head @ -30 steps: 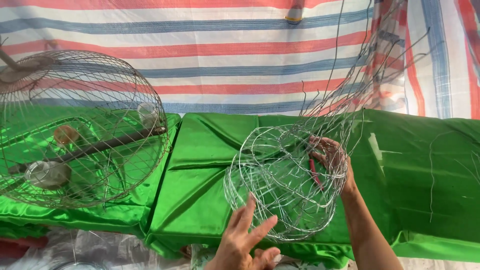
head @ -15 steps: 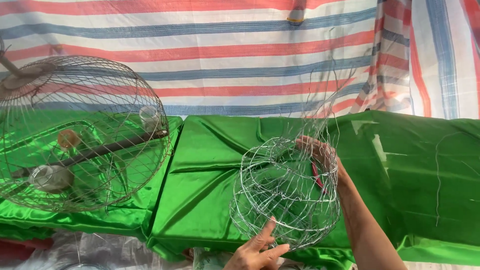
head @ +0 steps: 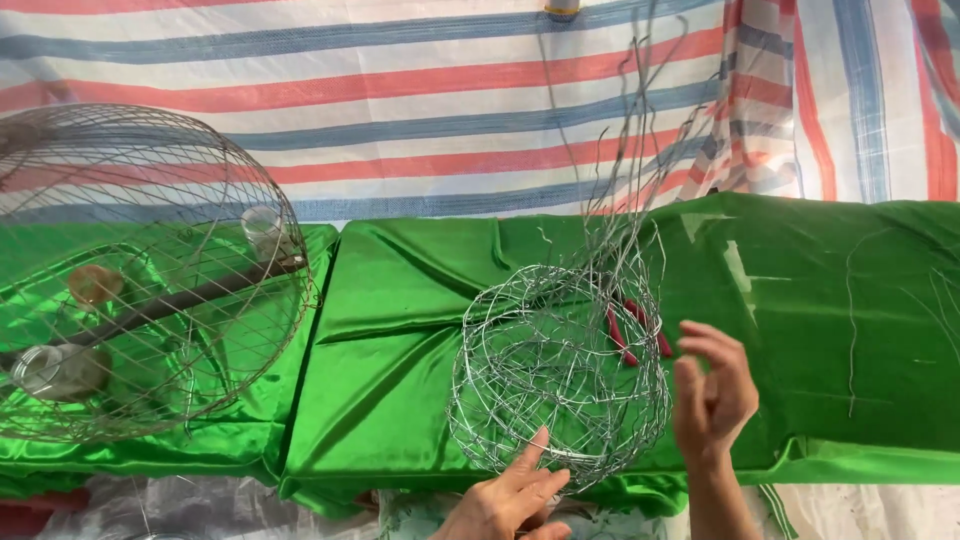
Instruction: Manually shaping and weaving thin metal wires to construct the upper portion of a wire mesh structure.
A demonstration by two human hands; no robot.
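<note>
Our right hand (head: 712, 392) just let go of the wire basket (head: 558, 372) and hangs open beside it; our left hand (head: 508, 498), fingers spread, steadies its near rim on the green cloth (head: 400, 330), red pliers (head: 630, 335) behind it.

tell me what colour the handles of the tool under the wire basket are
Red handles, seen through the wire basket in the head view.

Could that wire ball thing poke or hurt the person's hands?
Maybe. Loose wire ends stick up from the wire basket, so they could scratch an arm or face that leans close. The left hand touches the basket's bottom rim, where cut ends may prick fingers. The basket sits near the table edge, with the right hand off it, so it might roll off.
</note>
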